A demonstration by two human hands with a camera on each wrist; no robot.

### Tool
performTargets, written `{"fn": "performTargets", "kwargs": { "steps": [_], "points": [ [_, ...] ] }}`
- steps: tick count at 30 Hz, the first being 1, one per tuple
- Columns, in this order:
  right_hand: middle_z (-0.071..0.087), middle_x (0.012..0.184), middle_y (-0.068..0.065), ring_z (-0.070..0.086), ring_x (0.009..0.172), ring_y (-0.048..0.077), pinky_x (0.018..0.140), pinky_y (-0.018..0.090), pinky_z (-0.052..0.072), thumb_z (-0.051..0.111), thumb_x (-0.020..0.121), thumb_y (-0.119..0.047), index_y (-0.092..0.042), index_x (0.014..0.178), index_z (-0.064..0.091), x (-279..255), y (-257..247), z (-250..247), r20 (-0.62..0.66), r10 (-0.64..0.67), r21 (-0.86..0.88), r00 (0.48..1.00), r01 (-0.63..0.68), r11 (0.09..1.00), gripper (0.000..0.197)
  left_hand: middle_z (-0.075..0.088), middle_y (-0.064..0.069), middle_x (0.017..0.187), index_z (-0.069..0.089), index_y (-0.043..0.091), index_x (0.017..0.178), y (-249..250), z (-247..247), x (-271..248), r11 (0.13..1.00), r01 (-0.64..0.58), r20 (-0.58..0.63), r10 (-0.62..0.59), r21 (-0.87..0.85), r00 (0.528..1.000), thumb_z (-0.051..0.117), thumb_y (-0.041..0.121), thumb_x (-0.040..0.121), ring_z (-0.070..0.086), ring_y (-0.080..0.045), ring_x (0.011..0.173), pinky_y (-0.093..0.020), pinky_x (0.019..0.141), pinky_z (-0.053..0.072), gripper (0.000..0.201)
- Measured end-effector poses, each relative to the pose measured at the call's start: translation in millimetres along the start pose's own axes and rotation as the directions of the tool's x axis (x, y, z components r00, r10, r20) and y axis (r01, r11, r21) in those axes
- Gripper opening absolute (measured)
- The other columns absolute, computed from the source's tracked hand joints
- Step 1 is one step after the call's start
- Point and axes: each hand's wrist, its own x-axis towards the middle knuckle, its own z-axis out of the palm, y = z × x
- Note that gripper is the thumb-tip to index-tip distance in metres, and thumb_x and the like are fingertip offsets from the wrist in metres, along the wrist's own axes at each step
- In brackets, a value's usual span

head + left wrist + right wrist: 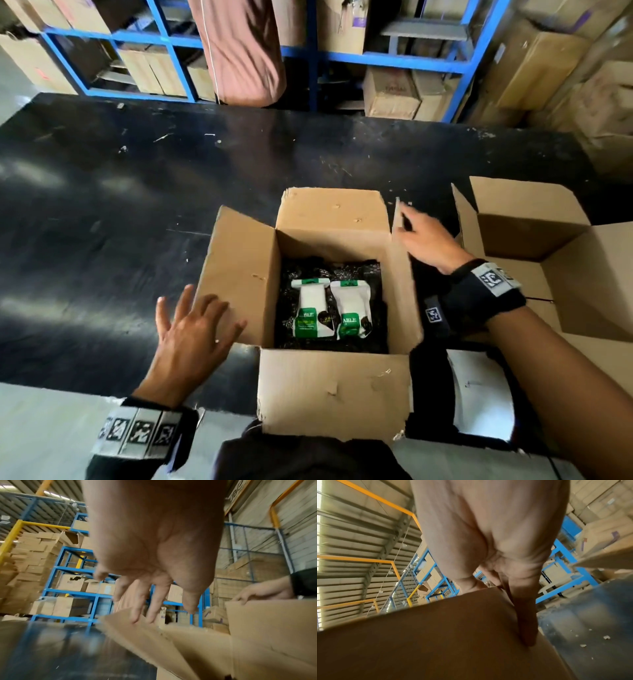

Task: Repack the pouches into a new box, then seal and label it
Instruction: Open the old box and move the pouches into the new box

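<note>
Head view: the open cardboard box [334, 383] sits on the black table [102, 205], with two white-and-green pouches [330, 313] lying side by side on dark packing at its bottom. The left hand [191, 337], at about 8 o'clock from the box, has its fingers spread flat against the left flap [239, 274]. The right hand [423, 240], at 2 o'clock, pinches the upright right flap [399, 260]. A second, empty box [548, 267] stands at 3 o'clock. My read: spread both flaps fully outward so the pouches lift out cleanly.

Left wrist view: the straight fingers [150, 609] touch the flap's edge; press near the crease, not the tip.

Right wrist view: fingers run down the flap's outer face and the thumb hooks its top edge, which looks a light hold; avoid tearing the worn cardboard.
</note>
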Motion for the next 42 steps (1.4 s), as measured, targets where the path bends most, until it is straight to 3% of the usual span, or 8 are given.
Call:
{"fn": "performTargets", "kwargs": {
  "steps": [5,10,17,19,22,28,33,42],
  "points": [
    [0.053,0.148,-0.001,0.050,0.136,0.020,0.116,0.046,0.042,0.046,0.104,-0.013,-0.031,0.160,0.026,-17.8,32.8,-6.4,-0.078,0.096,0.149,0.992,-0.084,0.985,0.061,0.069,-0.014,0.117,0.061,0.015,0.120,18.7,46.8,21.2,0.945,0.271,0.330,-0.200,-0.185,0.923,0.043,0.079,0.082,0.064,-0.036,0.110,-0.044,0.086,0.052,0.077],
    [0.057,0.137,0.002,0.055,0.127,0.021,0.107,0.046,0.050,0.045,0.106,-0.007,-0.039,0.155,0.029,-33.8,36.8,-8.4,-0.120,0.155,0.260,0.981,-0.120,0.958,0.061,0.072,-0.016,0.097,0.074,0.015,0.096,24.6,66.9,39.0,0.910,0.328,0.374,-0.220,-0.254,0.901,0.070,0.049,0.082,0.068,-0.039,0.093,-0.039,0.072,0.052,0.037],
    [0.068,0.124,0.011,0.064,0.116,0.033,0.101,0.041,0.052,0.055,0.099,-0.009,-0.015,0.129,0.061,-67.9,50.1,3.9,-0.030,0.004,-0.194,1.000,-0.010,0.981,0.032,0.065,-0.021,0.072,0.067,0.008,0.070,-8.3,73.0,38.9,0.871,0.395,0.361,-0.282,-0.292,0.889,0.065,0.024,0.084,0.065,-0.041,0.072,-0.037,0.060,0.047,0.021],
    [0.060,0.134,0.018,0.058,0.125,0.037,0.105,0.042,0.048,0.054,0.100,-0.017,-0.019,0.132,0.058,-75.9,57.5,18.2,0.005,0.019,-0.366,1.000,-0.016,0.931,0.033,0.066,-0.020,0.073,0.068,0.008,0.074,-10.6,73.2,37.9,0.874,0.392,0.361,-0.279,-0.289,0.890,0.065,0.024,0.085,0.065,-0.040,0.072,-0.037,0.061,0.048,0.020],
    [0.012,0.166,0.026,0.012,0.154,0.046,0.122,0.055,0.020,0.051,0.101,-0.041,-0.023,0.140,0.050,-82.6,66.5,43.1,0.126,0.145,-0.631,0.981,-0.034,0.775,0.043,0.068,-0.018,0.075,0.069,0.007,0.078,-8.7,71.6,39.6,0.877,0.376,0.371,-0.256,-0.298,0.892,0.063,0.024,0.087,0.066,-0.037,0.071,-0.034,0.059,0.048,0.020],
    [0.062,0.135,0.013,0.059,0.122,0.032,0.102,0.042,0.049,0.056,0.096,-0.058,-0.014,0.136,0.056,-81.6,61.9,85.2,0.191,0.243,-0.306,0.951,-0.178,0.935,0.060,0.064,-0.014,0.068,0.059,0.010,0.063,11.1,67.3,39.5,0.872,0.355,0.403,-0.207,-0.338,0.891,0.060,0.027,0.090,0.061,-0.034,0.066,-0.032,0.057,0.042,0.032],
    [0.063,0.130,0.022,0.060,0.121,0.038,0.100,0.042,0.050,0.057,0.100,-0.028,-0.005,0.136,0.056,-78.0,59.6,98.7,0.109,0.288,-0.248,0.951,-0.255,0.935,0.042,0.064,-0.006,0.067,0.059,0.018,0.066,21.8,65.9,37.5,0.884,0.306,0.433,-0.135,-0.354,0.891,0.062,0.031,0.091,0.064,-0.030,0.069,-0.031,0.061,0.044,0.028],
    [0.061,0.130,0.014,0.058,0.123,0.033,0.100,0.039,0.047,0.061,0.098,-0.038,-0.006,0.133,0.055,-35.5,11.4,75.9,-0.020,0.071,-0.247,0.997,-0.074,0.966,0.047,0.073,-0.009,0.109,0.065,0.014,0.119,67.0,-5.4,111.1,0.902,0.144,0.251,-0.040,-0.408,0.967,0.063,0.043,0.091,0.068,-0.029,0.101,-0.040,0.089,0.054,0.040]
  ]
}}
